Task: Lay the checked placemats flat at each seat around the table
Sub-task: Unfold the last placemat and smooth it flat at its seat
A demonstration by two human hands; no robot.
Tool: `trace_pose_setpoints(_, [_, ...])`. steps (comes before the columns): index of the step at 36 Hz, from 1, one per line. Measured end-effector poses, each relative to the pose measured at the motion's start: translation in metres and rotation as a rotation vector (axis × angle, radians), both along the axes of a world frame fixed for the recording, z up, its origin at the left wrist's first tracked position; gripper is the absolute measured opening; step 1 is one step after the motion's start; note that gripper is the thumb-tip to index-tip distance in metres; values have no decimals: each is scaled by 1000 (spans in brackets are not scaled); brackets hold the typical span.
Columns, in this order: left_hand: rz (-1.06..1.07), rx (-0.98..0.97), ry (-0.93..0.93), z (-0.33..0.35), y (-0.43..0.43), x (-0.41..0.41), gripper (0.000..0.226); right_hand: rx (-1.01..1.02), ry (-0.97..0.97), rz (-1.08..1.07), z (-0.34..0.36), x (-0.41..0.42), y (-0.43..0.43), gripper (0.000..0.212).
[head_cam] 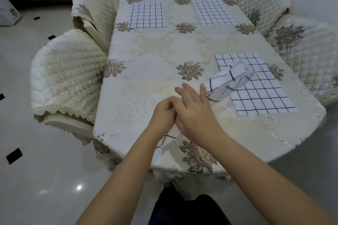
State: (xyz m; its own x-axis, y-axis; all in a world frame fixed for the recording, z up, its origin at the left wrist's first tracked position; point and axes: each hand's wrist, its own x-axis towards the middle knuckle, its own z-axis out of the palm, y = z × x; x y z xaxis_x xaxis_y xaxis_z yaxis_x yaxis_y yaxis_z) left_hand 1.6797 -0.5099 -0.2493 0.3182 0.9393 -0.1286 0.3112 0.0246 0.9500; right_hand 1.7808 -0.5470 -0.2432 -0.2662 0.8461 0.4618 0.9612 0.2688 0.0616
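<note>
In the head view, our left hand [162, 113] is curled tight above the near edge of the surface [155, 51]. It grips a checked placemat [168, 139], and a loose corner of the mat hangs out below the knuckles, between our two wrists. Our right hand [195, 111] lies against the left one with its fingers stretched out and spread and its thumb hidden. We cannot tell whether it has any hold on the cloth.

Just past the right hand's outer finger, on the near-right side of the surface, a rolled bundle of placemats [231, 80] rests askew on a flat placemat [263, 95]. Two more mats lie flat at the far end of the surface, the far-left placemat [147, 14] and the far-right placemat [214, 12]. Quilted chairs [69, 71] stand along both long sides of the surface.
</note>
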Motion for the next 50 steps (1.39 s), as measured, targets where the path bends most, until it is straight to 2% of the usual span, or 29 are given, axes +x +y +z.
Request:
trace_pose_setpoints(2, [65,-160,-197,4,5,-4,29,59,31,153,5,-11,-4,33])
trace_pose_setpoints(4, [140,-335,-328,-1,12,-14,31,7,31,229,0,-15,-8,41])
trace_pose_setpoints(8, [241,-445,-226,-23,21,-37,22,-213,69,194,-22,-15,-9,48])
trace_pose_setpoints(11, [336,-584,-202,-40,23,-49,30,-380,88,135,-39,-10,-8,56])
trace_pose_setpoints(15, [442,-738,-211,-58,25,-59,29,-503,98,102,-60,0,-10,47])
trace_pose_setpoints(20, [481,-710,-103,-69,35,-63,19,-762,94,47,-75,6,-9,54])
trace_pose_setpoints(23, [451,-660,-23,-70,42,-67,9,-834,86,19,-86,6,-9,54])
trace_pose_setpoints(25, [431,-597,27,-73,45,-71,13,-850,120,11,-93,5,-9,54])
trace_pose_setpoints(29, [374,-512,114,-75,43,-78,7,-805,202,6,-100,4,-9,49])
trace_pose_setpoints(31, [355,-477,169,-76,41,-80,13,-773,254,-4,-101,2,-7,46])
trace_pose_setpoints(34, [390,-428,189,-70,40,-79,26,-793,453,-17,-94,-4,4,45])
trace_pose_setpoints(38, [395,-341,120,-47,47,-67,14,-918,1020,-96,-70,-22,30,44])
trace_pose_setpoints(41, [370,-241,55,-22,56,-55,12,-960,1358,-152,-45,-36,54,39])
trace_pose_setpoints(45, [364,-154,-11,9,65,-44,13,-1001,1569,-107,-17,-46,82,20])
trace_pose_setpoints(50, [331,-166,-141,43,73,-40,24,-957,1887,-6,10,-50,111,28])
